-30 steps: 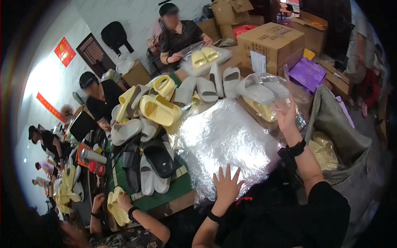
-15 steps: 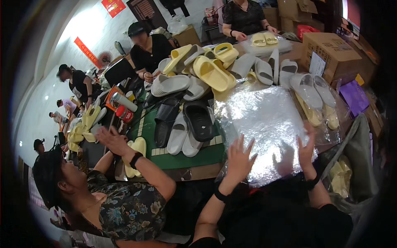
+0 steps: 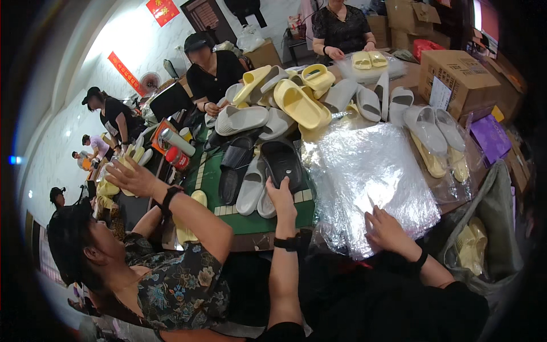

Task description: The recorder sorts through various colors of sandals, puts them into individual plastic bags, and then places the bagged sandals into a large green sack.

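My left hand (image 3: 281,199) reaches forward over the green table (image 3: 250,223) and touches a black slipper (image 3: 282,161) among a heap of grey, white and black slippers (image 3: 250,188). Its fingers are stretched out, not closed around anything. My right hand (image 3: 386,229) lies flat, fingers spread, on the near edge of a stack of clear plastic bags (image 3: 370,176). Both wrists carry black bands.
Yellow slippers (image 3: 302,102) and grey ones pile at the table's far side. Bagged pairs (image 3: 439,142) lie right, by a cardboard box (image 3: 458,80). A person in a patterned top (image 3: 171,285) sits close on my left, arm raised. Other people work around the table.
My view has swung left and down. My left hand has moved off the bag stack to the black slipper. My right hand has slid to the stack's near edge.
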The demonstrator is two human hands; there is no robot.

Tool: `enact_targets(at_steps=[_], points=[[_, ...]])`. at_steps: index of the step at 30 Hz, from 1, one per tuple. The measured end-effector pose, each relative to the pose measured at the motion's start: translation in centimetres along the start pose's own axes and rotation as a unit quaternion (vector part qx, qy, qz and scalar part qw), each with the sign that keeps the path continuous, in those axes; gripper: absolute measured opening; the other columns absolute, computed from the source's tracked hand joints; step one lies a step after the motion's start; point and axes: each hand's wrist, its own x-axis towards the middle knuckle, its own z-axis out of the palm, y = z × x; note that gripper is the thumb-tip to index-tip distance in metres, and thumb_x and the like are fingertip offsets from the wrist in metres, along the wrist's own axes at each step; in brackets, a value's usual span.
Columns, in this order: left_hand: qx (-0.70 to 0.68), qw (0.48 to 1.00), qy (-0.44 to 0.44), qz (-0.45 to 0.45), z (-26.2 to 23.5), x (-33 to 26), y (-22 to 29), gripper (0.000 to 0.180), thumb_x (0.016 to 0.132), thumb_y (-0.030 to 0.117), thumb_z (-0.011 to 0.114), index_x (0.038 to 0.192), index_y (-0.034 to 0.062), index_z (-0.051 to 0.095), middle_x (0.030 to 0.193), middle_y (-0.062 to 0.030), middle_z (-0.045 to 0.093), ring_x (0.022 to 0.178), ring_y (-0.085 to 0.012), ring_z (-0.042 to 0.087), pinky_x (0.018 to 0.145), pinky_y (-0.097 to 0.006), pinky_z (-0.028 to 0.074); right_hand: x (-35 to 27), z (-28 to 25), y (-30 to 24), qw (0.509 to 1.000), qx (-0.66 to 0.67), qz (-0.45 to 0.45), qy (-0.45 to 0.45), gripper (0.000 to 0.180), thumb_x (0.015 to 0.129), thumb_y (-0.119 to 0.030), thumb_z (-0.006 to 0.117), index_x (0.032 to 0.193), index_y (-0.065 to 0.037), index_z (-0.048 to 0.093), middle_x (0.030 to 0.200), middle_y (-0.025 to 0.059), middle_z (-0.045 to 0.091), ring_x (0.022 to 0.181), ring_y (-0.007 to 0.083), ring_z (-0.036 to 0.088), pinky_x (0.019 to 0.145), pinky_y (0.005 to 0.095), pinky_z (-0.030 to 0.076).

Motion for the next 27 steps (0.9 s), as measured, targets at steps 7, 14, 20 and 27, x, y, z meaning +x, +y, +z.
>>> enact_targets(at_steps=[7, 14, 20, 27], points=[[-0.106, 0.98, 0.004, 0.17, 4.0, -10.9, 7.4, 0.05, 0.088, 0.005, 0.054, 0.132, -0.0029, 0.031, 0.124, -0.0121, 0.045, 0.109, -0.02, 0.047, 0.096, -0.032, 0.038, -0.4, 0.2, 0.5, 0.999, -0.032, 0.0, 0.01, 0.063, 0.08, -0.032, 0.063, 0.131, -0.004, 0.039, 0.131, 0.0316, 0.037, 0.117, 0.0426, 0.044, 0.091, 0.0458, 0.042], [-0.098, 0.97, -0.096, 0.201, 6.0, -18.0, 8.6, 0.059, 0.084, 0.001, 0.058, 0.134, -0.0048, 0.027, 0.122, -0.0137, 0.047, 0.11, -0.0192, 0.048, 0.095, -0.03, 0.036, -0.6, 0.7, 0.8, 1.0, -0.016, -0.004, 0.015, 0.065, 0.081, -0.033, 0.062, 0.133, -0.004, 0.036, 0.131, 0.0323, 0.037, 0.118, 0.0435, 0.043, 0.097, 0.0459, 0.038], [-0.11, 0.955, -0.218, 0.17, 8.7, -20.6, 6.6, 0.057, 0.084, -0.001, 0.054, 0.134, -0.0055, 0.027, 0.123, -0.0128, 0.045, 0.109, -0.0181, 0.047, 0.096, -0.031, 0.036, -0.6, 1.3, 1.8, 0.995, 0.084, -0.041, 0.033, 0.051, 0.077, -0.032, 0.063, 0.115, -0.001, 0.051, 0.117, 0.0223, 0.052, 0.106, 0.0401, 0.05, 0.09, 0.0453, 0.041], [-0.085, 0.951, -0.296, 0.022, 13.1, -18.1, 2.2, 0.052, 0.087, 0.005, 0.057, 0.132, -0.0037, 0.032, 0.117, -0.013, 0.051, 0.104, -0.0166, 0.052, 0.09, -0.028, 0.043, -0.8, 0.7, 0.7, 0.997, 0.045, -0.034, 0.052, 0.051, 0.076, -0.033, 0.065, 0.113, -0.002, 0.052, 0.113, 0.0217, 0.053, 0.104, 0.0397, 0.051, 0.089, 0.0443, 0.042]])
